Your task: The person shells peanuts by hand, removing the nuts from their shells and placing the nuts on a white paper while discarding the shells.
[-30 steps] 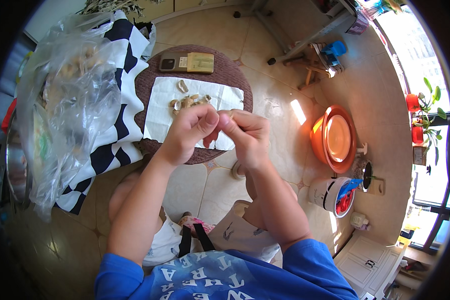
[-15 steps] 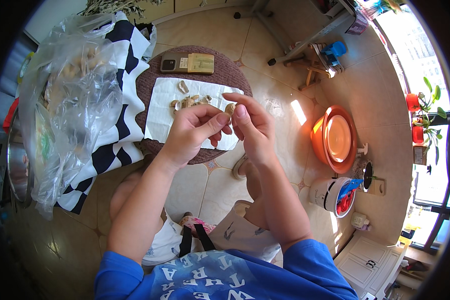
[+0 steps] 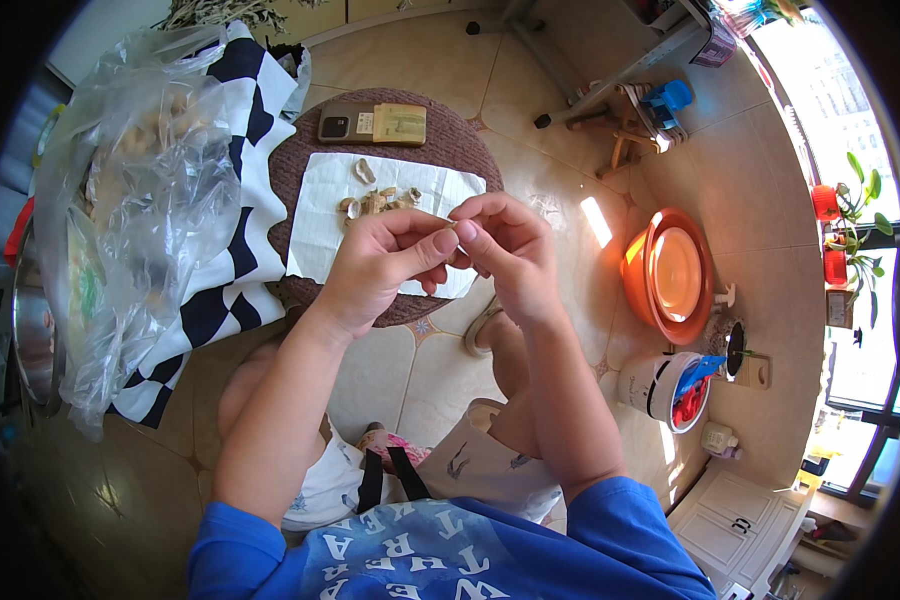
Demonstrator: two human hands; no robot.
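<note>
Over the near edge of a white paper sheet (image 3: pixel 320 235), my left hand (image 3: pixel 382 258) and my right hand (image 3: pixel 511 250) meet, thumbs and fingers pinched together. Between the fingertips is a peanut, now almost wholly hidden by them; it showed plainly half a second ago. Several peanut shells (image 3: pixel 378 201) lie piled on the paper beyond my left hand. One open shell half (image 3: pixel 365 171) rests apart from them, farther back. The paper is spread on a round stool top (image 3: pixel 462 135) with a brown textured cover.
A phone (image 3: pixel 338 124) and a yellowish card-like item (image 3: pixel 402 124) lie at the stool's back edge. To the left, a clear plastic bag (image 3: pixel 160 200) sits on a black-and-white checked cloth (image 3: pixel 253 225). Orange basins (image 3: pixel 638 265) and a white bucket (image 3: pixel 652 388) stand right.
My fingertips have closed over the peanut, which was visible between them. My right index finger has curled in, and both hands are otherwise in nearly the same place.
</note>
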